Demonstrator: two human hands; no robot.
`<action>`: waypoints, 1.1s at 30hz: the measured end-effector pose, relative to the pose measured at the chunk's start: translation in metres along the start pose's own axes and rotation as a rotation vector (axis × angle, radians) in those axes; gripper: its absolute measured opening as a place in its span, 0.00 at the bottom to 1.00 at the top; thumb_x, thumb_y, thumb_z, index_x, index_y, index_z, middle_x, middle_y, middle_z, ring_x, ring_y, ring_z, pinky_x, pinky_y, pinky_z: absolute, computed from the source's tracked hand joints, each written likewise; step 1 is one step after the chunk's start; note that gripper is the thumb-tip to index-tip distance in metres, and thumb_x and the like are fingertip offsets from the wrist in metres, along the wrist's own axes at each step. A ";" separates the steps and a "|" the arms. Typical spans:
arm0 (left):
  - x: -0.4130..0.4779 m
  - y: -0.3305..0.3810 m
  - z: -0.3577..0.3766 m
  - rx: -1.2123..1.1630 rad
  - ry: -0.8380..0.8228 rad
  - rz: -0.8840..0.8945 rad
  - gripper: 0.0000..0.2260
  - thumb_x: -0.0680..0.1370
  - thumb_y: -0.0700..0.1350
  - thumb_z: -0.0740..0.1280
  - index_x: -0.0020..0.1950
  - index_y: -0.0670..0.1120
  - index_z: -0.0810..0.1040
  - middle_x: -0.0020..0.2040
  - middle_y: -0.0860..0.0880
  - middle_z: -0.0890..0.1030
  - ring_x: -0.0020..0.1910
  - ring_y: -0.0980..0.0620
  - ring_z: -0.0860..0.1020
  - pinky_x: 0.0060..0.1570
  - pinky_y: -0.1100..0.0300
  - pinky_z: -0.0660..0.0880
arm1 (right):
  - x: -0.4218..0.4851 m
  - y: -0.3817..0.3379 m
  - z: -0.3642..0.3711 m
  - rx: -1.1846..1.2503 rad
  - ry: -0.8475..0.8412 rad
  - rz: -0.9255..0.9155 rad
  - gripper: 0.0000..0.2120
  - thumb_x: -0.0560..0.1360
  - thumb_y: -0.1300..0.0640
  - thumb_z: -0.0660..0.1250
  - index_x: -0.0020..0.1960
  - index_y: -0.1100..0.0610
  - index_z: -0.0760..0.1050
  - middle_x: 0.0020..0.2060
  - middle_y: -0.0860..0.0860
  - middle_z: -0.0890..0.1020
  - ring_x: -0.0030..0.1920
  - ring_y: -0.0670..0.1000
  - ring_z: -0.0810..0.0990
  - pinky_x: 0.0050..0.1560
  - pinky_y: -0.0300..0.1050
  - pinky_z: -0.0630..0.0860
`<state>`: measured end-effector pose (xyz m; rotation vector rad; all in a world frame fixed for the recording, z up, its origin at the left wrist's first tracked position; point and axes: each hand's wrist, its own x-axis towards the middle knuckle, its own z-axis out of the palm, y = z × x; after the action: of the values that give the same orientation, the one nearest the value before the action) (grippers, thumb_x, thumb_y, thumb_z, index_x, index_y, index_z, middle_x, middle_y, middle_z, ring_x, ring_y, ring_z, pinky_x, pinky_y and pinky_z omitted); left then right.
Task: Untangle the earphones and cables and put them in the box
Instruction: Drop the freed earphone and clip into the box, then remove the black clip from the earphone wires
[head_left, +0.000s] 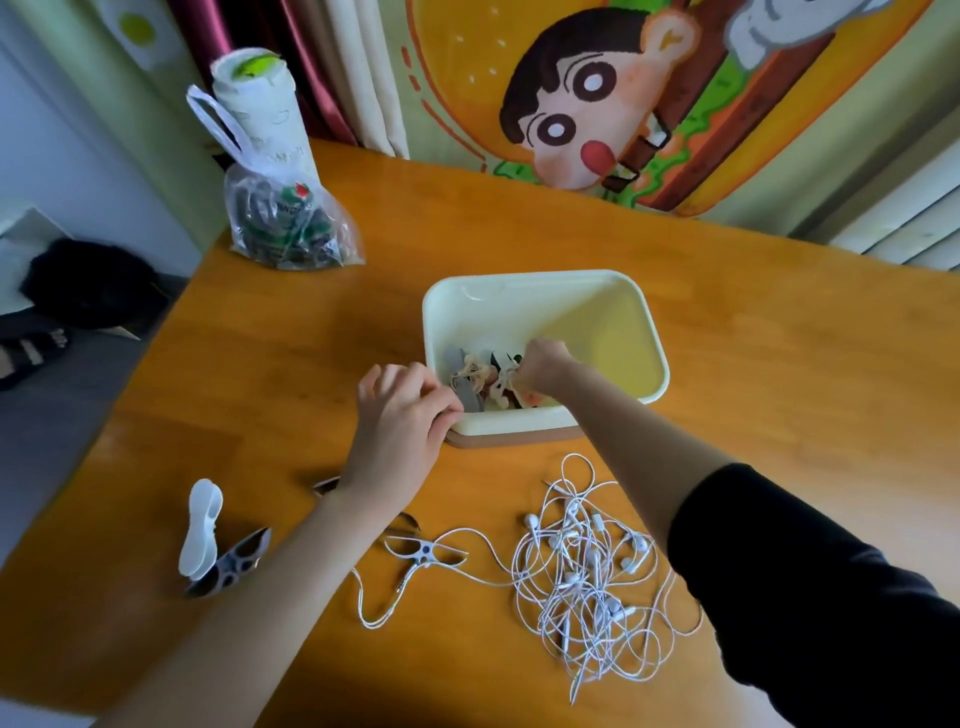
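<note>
Orange table (779, 364) carries the cream box (540, 278) at your hands. Nearer you, beside your right forearm, the earphones tangle (587, 577) lies: probably light, limp and snag-prone, so start at a plug end (575, 688). Your right hand (543, 364) clutches a small bundle (501, 384) inside the box. Your left hand (402, 415) curls at the rim, grasp unclear.

a home: wooden table (753, 338), curtains (332, 67), cartoon blanket (597, 98).

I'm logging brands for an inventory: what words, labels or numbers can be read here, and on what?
Nothing reads for certain.
On the white roll: faint grey print, too blurred to read.
On the clear plastic bag: a small green-and-red label with lettering, too blurred to read.
On the box, earphones and cartoon hanging: no text visible.
</note>
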<state>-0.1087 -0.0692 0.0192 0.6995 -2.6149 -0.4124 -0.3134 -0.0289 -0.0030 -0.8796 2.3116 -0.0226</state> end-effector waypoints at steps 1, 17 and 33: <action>0.000 0.000 0.000 -0.004 -0.002 -0.002 0.05 0.68 0.43 0.77 0.41 0.46 0.83 0.41 0.48 0.77 0.44 0.45 0.75 0.49 0.47 0.71 | 0.004 0.001 0.002 0.001 -0.010 0.012 0.17 0.78 0.64 0.59 0.30 0.59 0.65 0.28 0.51 0.71 0.25 0.45 0.70 0.14 0.28 0.62; -0.005 0.021 -0.008 -0.052 0.031 0.056 0.11 0.71 0.34 0.72 0.52 0.43 0.81 0.46 0.44 0.78 0.47 0.43 0.76 0.50 0.47 0.73 | -0.086 0.009 -0.006 0.375 0.688 -0.449 0.09 0.76 0.67 0.61 0.56 0.64 0.73 0.49 0.56 0.77 0.44 0.49 0.74 0.44 0.36 0.68; -0.102 0.042 0.052 0.067 -0.833 0.121 0.08 0.78 0.50 0.66 0.54 0.48 0.78 0.55 0.51 0.73 0.59 0.49 0.68 0.56 0.57 0.67 | -0.158 0.108 0.119 -0.159 0.002 -0.246 0.22 0.73 0.55 0.69 0.66 0.50 0.69 0.68 0.49 0.67 0.66 0.51 0.68 0.63 0.49 0.72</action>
<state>-0.0685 0.0290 -0.0414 0.4325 -3.4369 -0.6973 -0.2190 0.1739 -0.0316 -1.2407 2.2169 0.0559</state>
